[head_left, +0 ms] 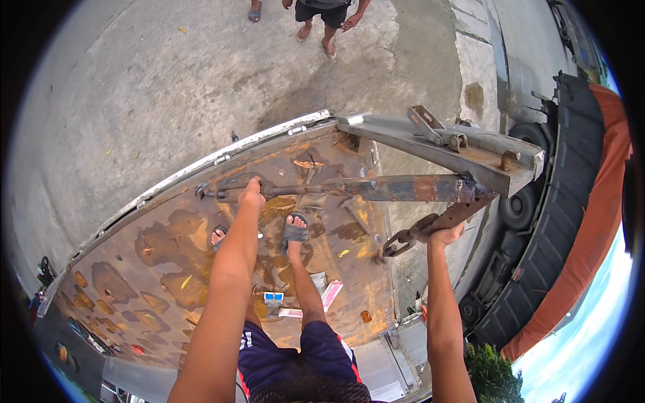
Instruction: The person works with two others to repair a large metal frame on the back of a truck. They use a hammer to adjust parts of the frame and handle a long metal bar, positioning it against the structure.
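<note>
White lettering is borne by the leg of the dark blue shorts with red-and-white side trim (pixel 302 352). Beyond them, on the rust-brown steel truck-bed floor (pixel 168 322), a pink-and-white oblong carton (pixel 331 295) and a small blue-and-white pack (pixel 273 297) are seen; their print is too small to be read, and their contents cannot be seen. Grey open-toed sandals (pixel 295 235) are worn on the feet.

Above the floor, a long rusty steel bar (pixel 410 189) is held crosswise. Its thinner, slotted left part is wrapped by the closed left hand (pixel 251 194). At its other end, a dark steel bracket with round holes (pixel 460 213) is touched from below by the right hand (pixel 447 235); how tightly the fingers are curled cannot be told. A heavy oval steel link (pixel 399 244) hangs just beside that hand.

Farther off, a grey steel beam (pixel 430 149) is met by the bar's right end. On the concrete ground (pixel 168 80), a person in black shorts (pixel 324 15) is seen, and at the right a dark-sided truck (pixel 537 228) is covered with an orange-red tarpaulin (pixel 581 269).
</note>
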Available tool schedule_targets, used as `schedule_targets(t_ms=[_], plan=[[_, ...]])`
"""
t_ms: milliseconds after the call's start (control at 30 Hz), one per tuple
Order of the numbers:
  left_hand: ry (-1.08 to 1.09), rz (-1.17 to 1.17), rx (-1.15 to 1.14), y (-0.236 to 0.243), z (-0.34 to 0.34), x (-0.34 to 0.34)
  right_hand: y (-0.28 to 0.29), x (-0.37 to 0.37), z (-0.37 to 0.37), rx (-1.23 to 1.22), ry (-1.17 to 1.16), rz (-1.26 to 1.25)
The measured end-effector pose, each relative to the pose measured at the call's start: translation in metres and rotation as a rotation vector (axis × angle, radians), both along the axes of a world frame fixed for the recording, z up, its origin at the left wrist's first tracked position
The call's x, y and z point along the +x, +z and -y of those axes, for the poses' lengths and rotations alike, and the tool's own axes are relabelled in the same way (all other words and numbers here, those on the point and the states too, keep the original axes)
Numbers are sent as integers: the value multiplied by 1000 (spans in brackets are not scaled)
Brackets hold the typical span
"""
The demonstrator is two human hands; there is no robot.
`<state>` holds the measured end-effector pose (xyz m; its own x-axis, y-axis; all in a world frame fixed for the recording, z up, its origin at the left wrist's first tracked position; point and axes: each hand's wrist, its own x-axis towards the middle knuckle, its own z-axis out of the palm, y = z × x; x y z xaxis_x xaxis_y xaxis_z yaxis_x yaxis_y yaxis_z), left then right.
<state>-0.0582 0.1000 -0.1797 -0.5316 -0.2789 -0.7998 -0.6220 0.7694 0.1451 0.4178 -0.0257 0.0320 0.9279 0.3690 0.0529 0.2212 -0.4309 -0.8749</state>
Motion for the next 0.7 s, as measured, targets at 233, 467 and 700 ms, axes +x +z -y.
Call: schedule_targets(t_ms=[233,467,700], plan=[[-76,-35,-54,-12,5,-6,-9,6,12,-124,-21,65],[22,137,26,-26,9,-17,5,-9,-1,-248,6,238],[19,212,105,-50,14,-25,6,-12,-8,-198,-10,267]])
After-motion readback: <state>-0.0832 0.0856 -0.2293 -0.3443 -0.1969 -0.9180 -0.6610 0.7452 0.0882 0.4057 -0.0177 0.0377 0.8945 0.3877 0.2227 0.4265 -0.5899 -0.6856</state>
